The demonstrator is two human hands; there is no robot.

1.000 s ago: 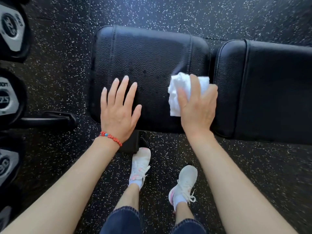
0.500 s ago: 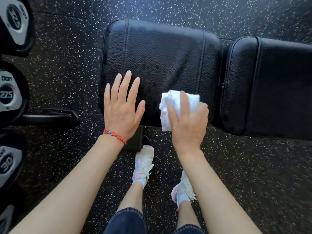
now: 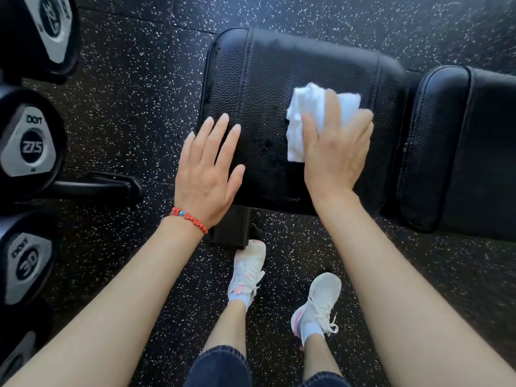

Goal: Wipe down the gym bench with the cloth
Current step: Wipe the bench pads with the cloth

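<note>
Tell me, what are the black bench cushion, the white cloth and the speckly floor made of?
The bench cushion looks like black leather or vinyl: pebbled grain, stitched seams, slight sheen. The cloth under the right hand looks like soft white towel fabric or thick paper, crumpled and matte. The floor looks like black rubber gym matting with white flecks.

Gym, padded bench (image 3: 293, 88), racked dumbbells (image 3: 28, 146), speckled rubber floor (image 3: 134, 93)

Black rubber floor (image 3: 145, 88) flecked with white specks fills the scene. Along the left edge stand black dumbbells with grey end plates (image 3: 26, 146), apparently racked; a black metal foot (image 3: 97, 185) juts rightward beneath them. Daylight falls brightest near.
</note>
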